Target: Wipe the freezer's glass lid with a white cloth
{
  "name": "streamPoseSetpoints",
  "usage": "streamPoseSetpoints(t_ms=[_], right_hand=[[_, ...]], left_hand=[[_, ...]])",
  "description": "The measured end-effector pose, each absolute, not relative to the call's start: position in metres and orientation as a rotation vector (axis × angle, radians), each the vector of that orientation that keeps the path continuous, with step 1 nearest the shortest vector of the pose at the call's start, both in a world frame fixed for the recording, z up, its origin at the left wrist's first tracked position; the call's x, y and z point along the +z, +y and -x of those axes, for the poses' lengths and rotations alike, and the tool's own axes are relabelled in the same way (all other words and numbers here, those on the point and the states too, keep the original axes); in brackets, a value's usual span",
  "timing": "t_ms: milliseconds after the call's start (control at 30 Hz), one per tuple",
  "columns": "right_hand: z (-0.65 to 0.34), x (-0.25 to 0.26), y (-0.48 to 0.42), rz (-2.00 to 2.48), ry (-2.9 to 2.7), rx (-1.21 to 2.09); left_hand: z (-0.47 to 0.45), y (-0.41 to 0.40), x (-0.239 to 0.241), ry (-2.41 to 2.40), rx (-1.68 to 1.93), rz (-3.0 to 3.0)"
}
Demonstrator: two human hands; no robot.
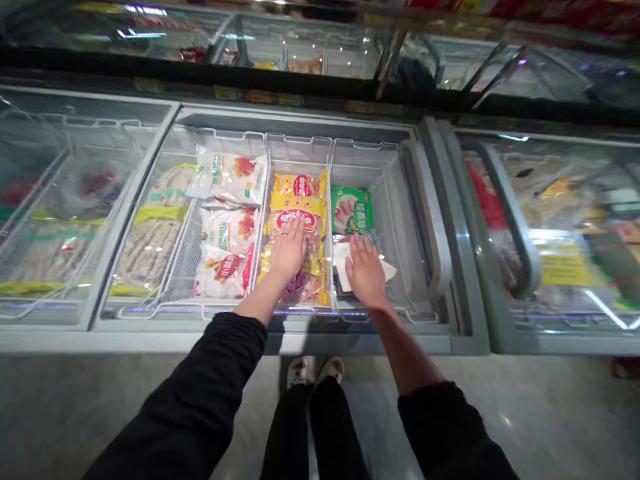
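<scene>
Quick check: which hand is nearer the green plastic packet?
Right. The right hand is just on the near side of the green plastic packet; the left hand is over yellow plastic packets, left of the white wire divider.

Left of centre: white bags (233,175) lined up in a column. Further left, packs with yellow bands (153,243), more of them under a glass lid (75,193). Right side: second freezer, grey curved handle (510,220), yellow-labelled pack (570,263) beneath glass, blurry. Top: price tags (273,97) on a dark rail; red goods (525,9) upper right, smeared. Bottom: grey floor (550,413), shiny.
</scene>
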State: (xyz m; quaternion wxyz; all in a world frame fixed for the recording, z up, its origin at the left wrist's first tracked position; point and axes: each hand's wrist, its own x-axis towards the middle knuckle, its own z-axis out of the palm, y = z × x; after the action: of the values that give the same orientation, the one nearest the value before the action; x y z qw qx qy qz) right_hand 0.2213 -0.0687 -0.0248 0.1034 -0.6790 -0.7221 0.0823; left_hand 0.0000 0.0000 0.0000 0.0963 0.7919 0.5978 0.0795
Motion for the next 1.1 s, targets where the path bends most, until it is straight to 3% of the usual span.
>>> streamPoseSetpoints(t_ms=[133, 300, 400, 533, 667, 800, 1100], right_hand=[[-0.193, -0.025, -0.025, 2.087, -2.005, 0.200], [-0.160, -0.024, -0.010, 1.864, -2.167, 0.263], [-0.174, -0.026, -0.031, 1.737, -2.288, 0.302], [-0.214, -0.035, -0.041, 1.948, -2.116, 0.259], [-0.213, -0.035, 0.006, 2.064, -1.884, 0.180], [-0.178, -0.027, 0.046, 1.937, -1.999, 0.251], [-0.198, -0.029, -0.004, 1.840, -2.131, 0.284]], left_hand=[[-0.001, -0.004, -0.009, 1.787, 0.318, -2.362], [0.000, -0.003, -0.013, 1.771, 0.362, -2.362], [0.002, -0.002, -0.011, 1.767, 0.357, -2.357], [0.002, -0.003, -0.009, 1.767, 0.349, -2.342], [0.003, -0.004, -0.013, 1.762, 0.378, -2.344], [0.005, -0.003, -0.017, 1.753, 0.400, -2.353], [0.006, -0.003, -0.020, 1.757, 0.422, -2.380]])
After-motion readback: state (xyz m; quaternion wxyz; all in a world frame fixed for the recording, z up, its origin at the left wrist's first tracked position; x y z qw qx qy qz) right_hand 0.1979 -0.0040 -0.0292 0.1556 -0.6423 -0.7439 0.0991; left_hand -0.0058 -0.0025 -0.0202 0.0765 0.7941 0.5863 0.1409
